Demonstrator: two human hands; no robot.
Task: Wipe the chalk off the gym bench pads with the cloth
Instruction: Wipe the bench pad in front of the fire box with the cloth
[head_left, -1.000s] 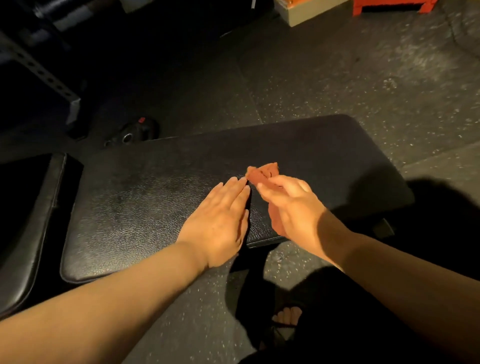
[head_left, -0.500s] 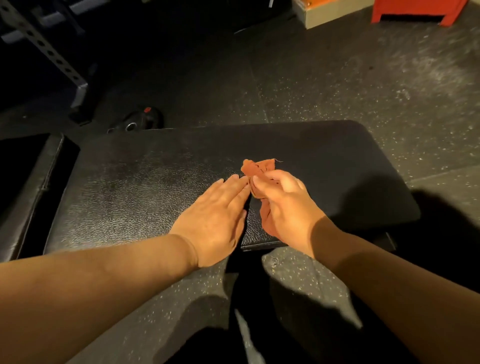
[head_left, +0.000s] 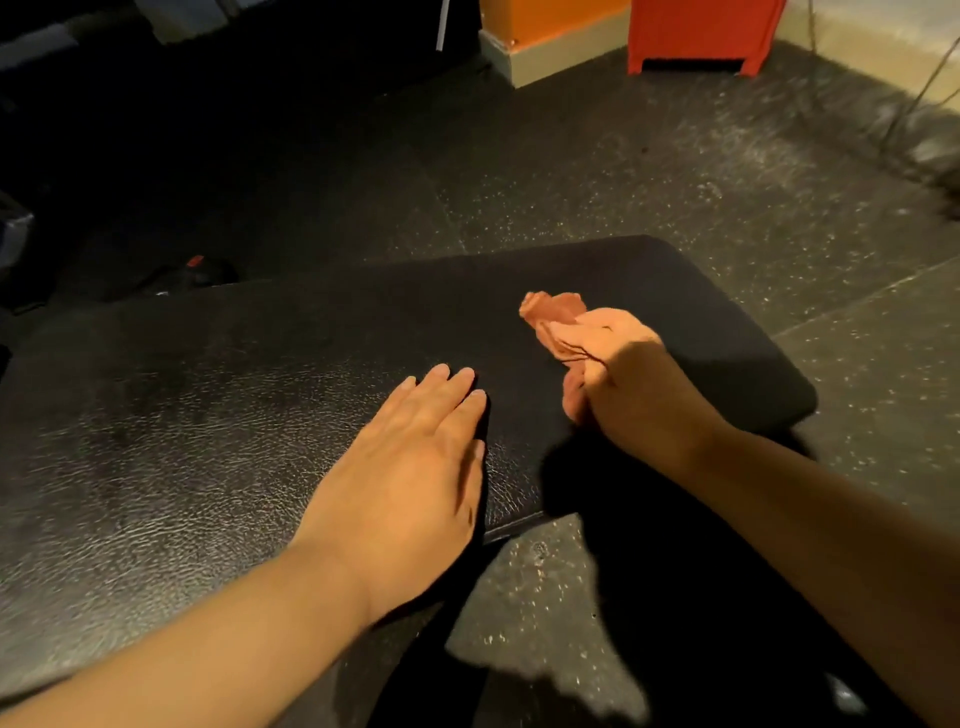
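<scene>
right hand (head_left: 626, 387) slid cloth (head_left: 551, 307) rightward across bench pad (head_left: 249, 395)

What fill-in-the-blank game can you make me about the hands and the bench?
1. The right hand grips the ____.
2. The left hand lies ____ on the pad.
3. The pad is ____ in colour.
Missing words: cloth, flat, black.
</scene>
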